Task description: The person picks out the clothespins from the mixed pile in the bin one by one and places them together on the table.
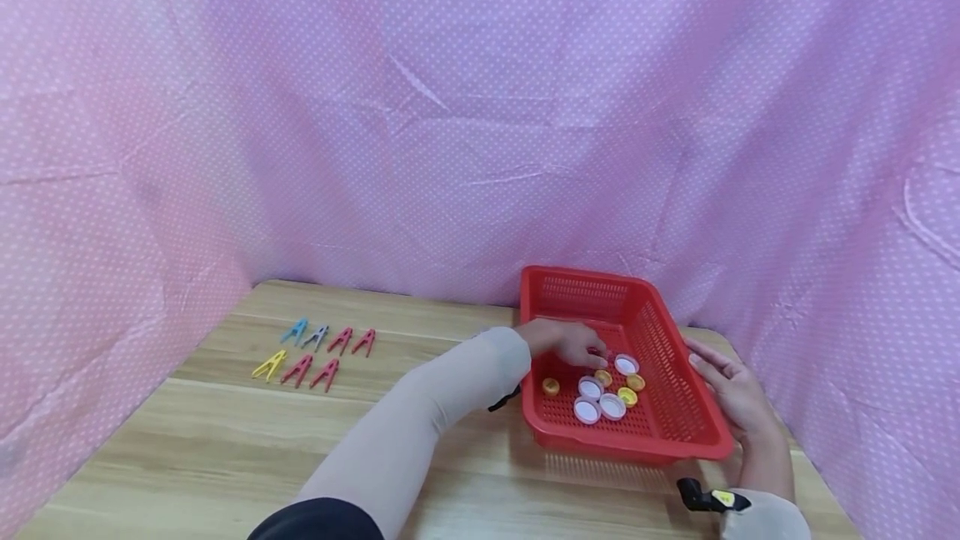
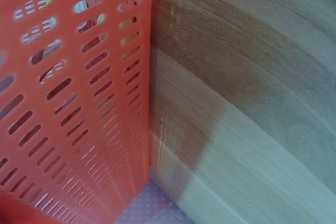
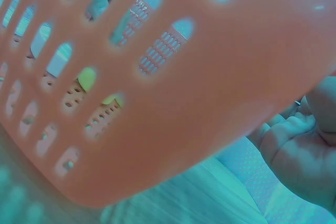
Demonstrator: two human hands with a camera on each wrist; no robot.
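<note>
A red plastic basket (image 1: 536, 415) with slotted walls stands at the right of the table. Inside it lie several white round caps (image 1: 587, 410) and several yellow caps (image 1: 635, 382). My left hand (image 1: 577, 343) reaches over the basket's left side, fingers bent down beside the caps; whether it pinches one is hidden. At the basket's right side my right hand (image 1: 738, 394) holds the wall, its thumb near the rim. In the right wrist view that hand (image 3: 299, 145) is partly covered by the basket (image 3: 173, 129). The left wrist view shows only the basket wall (image 2: 68, 98) beside the tabletop.
Two rows of clothespins lie at the left of the wooden table (image 1: 187, 440): a blue one (image 1: 295, 331), a grey one (image 1: 317, 337), a yellow one (image 1: 269, 365) and several red ones (image 1: 326, 374). Pink dotted cloth (image 1: 450, 148) hangs behind the table and at both sides.
</note>
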